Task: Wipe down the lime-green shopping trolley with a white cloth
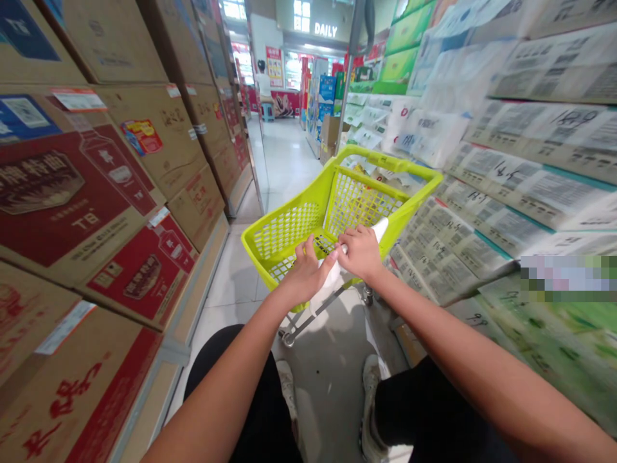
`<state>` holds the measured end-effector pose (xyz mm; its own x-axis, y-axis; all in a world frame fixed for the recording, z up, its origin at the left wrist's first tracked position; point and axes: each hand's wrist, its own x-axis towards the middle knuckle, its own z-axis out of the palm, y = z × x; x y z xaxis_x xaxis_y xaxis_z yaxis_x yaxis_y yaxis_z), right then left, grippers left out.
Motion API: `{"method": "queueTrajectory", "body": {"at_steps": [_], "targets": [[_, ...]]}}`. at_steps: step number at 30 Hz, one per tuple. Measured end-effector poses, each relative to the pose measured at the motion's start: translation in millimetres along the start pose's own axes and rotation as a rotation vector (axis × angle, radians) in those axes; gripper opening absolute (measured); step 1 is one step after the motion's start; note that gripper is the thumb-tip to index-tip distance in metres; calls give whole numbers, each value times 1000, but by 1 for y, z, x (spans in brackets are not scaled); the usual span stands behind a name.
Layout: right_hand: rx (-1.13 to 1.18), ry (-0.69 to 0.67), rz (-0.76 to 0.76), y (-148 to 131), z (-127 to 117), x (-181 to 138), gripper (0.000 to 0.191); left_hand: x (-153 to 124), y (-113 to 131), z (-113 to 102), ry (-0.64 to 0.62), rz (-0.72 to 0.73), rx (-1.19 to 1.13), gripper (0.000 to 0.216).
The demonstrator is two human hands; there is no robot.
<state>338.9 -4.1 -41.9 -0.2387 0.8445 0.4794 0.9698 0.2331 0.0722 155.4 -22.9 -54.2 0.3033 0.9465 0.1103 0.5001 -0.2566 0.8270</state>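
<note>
In front of me stands a yellow-green plastic shopping cart [288,228] with perforated sides, turned at a slant. A thin white cloth [328,283], perhaps tissue, lies along its near rim, and one corner sticks up past my right hand. My right hand [359,249] is closed over the cloth on the rim. Beside it my left hand [306,270] holds the cloth's left part with bent fingers, its thumb close to the right hand. Both hands cover much of the near rim. The cloth's exact extent under them is hidden.
Stacked cardboard cartons [144,276] line the left side of the aisle. Packs of paper tissue [482,186] are piled high on the right, near the cart. A metal pole [351,77] rises behind the cart. Farther down the aisle, a person [263,83] sits on a blue stool [268,111].
</note>
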Motion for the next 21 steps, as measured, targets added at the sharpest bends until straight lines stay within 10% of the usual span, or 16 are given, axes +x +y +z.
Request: {"method": "queueTrajectory", "body": {"at_steps": [6,10,15,21], "targets": [[71,-134,-148,29,6,27,37,-6,12,-5,113,163,-177,74],[94,-139,-178,43,16,42,35,-2,-2,-50,200,442,269,35],[140,-95,-23,39,29,44,40,19,-55,-91,444,285,600,39],[166,-197,-98,-4,10,17,49,23,-76,-76,446,25,699,63]]}}
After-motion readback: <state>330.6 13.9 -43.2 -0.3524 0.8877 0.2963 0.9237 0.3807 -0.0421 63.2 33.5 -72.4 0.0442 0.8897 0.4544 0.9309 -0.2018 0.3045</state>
